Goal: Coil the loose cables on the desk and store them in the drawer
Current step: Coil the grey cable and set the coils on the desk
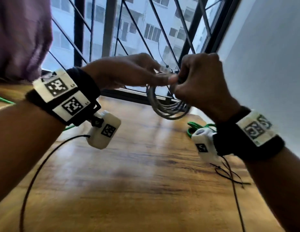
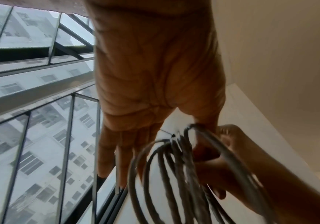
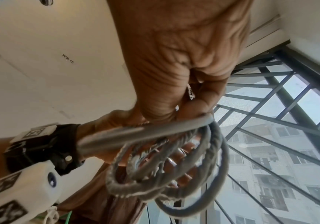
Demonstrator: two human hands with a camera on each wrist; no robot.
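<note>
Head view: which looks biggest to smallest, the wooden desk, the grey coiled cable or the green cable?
1. Brown wooden desk, by far.
2. Grey coiled cable, held up between both hands.
3. Green cable lying on the desk; partly hidden behind the right wrist, so its true size is unsure.

The grey cable (image 1: pixel 167 104) hangs wound into a coil of several loops, lifted clear above the desk's (image 1: pixel 137 173) far edge. A green cable (image 1: pixel 195 128) lies loose near the far right corner, and a thin black cable (image 1: pixel 229 173) sprawls along the right edge.
</note>
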